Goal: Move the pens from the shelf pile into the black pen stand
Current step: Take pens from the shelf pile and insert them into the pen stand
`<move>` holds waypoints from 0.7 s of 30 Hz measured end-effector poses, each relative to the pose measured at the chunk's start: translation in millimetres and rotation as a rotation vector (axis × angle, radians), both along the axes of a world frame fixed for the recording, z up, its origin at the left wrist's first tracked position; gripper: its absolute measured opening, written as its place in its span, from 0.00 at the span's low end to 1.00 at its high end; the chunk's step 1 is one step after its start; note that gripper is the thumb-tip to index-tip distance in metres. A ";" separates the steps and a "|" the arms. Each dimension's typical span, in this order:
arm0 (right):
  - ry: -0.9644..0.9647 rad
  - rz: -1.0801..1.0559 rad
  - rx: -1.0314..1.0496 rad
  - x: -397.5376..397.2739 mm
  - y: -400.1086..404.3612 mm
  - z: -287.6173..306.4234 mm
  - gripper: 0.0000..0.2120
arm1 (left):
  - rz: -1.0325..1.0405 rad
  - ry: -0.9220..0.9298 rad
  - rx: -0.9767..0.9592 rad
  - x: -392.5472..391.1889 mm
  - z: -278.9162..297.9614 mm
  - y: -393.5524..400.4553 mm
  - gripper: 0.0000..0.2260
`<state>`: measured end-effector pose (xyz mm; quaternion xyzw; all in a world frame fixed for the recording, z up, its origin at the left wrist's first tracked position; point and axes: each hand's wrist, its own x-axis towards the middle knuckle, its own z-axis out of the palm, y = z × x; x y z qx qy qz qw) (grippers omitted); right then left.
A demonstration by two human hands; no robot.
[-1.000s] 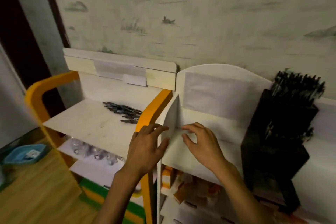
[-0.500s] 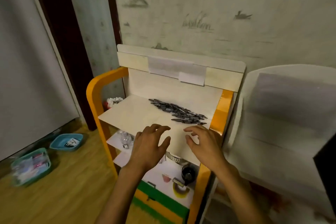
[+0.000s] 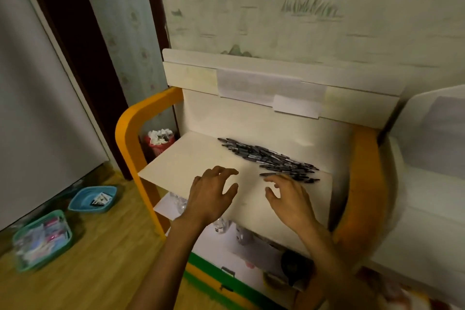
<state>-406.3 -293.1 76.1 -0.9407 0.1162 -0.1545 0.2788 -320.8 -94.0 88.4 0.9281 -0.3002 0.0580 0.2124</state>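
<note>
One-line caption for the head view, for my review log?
Both hands, left hand and right hand, hover open and empty above the shelf, just short of the pile of pens; pen stand out of view.

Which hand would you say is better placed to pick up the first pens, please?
Probably the right hand: its fingertips hover beside the pile of dark pens, while the left hand hovers over bare cream shelf.

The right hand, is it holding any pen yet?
No, the right hand hovers with fingers spread just in front of the pen pile, gripping nothing.
</note>
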 end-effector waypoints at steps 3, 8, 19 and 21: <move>0.018 -0.025 0.024 32.6 -7.1 -3.9 0.14 | -0.017 0.018 0.022 46.8 -1.5 -4.9 0.16; -0.036 -0.103 0.095 75.4 -28.5 -10.3 0.12 | -0.031 0.043 -0.013 106.9 -16.4 -22.1 0.15; 0.100 -0.324 0.083 102.2 -63.6 -43.0 0.15 | -0.217 0.254 0.030 160.9 -82.4 -89.5 0.14; 0.127 -0.386 0.078 99.7 -67.6 -47.1 0.15 | -0.262 0.264 0.061 163.3 -92.3 -104.9 0.15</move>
